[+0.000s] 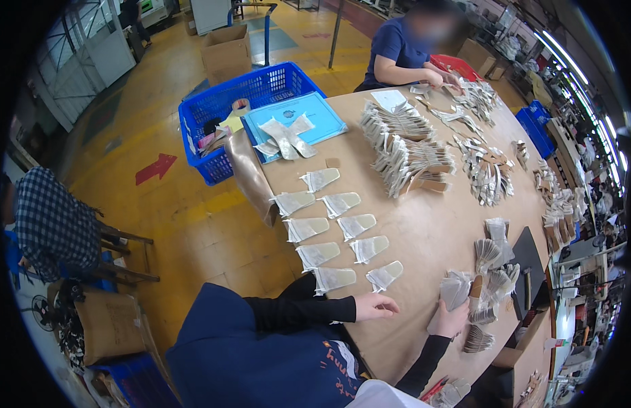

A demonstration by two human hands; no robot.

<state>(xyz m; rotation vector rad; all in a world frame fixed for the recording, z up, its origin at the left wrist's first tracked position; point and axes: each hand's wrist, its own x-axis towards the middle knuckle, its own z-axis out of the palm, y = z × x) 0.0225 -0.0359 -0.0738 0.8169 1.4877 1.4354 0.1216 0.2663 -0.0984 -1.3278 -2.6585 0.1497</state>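
Observation:
My right hand (pixel 450 319) is closed around a small stack of pale tapered pieces (pixel 455 289), just left of more bundled pieces on the table. My left hand (pixel 375 307) rests low over the near edge of the table with its fingers stretched out, holding nothing. Ahead of it, tapered beige-and-white pieces (pixel 385 275) lie in two columns, their rounded ends pointing right. Fanned bundles of similar pieces (pixel 495 285) stand beside my right hand. What the fingertips of my right hand press on is partly hidden.
Large stacked rows of pieces (pixel 407 149) stand on the brown table (pixel 410 231). A blue folder (pixel 322 112) with loose strips on it overlaps a blue basket (pixel 220 166). Across the table a person (pixel 397 58) handles pieces. A black board (pixel 529 272) lies at the right.

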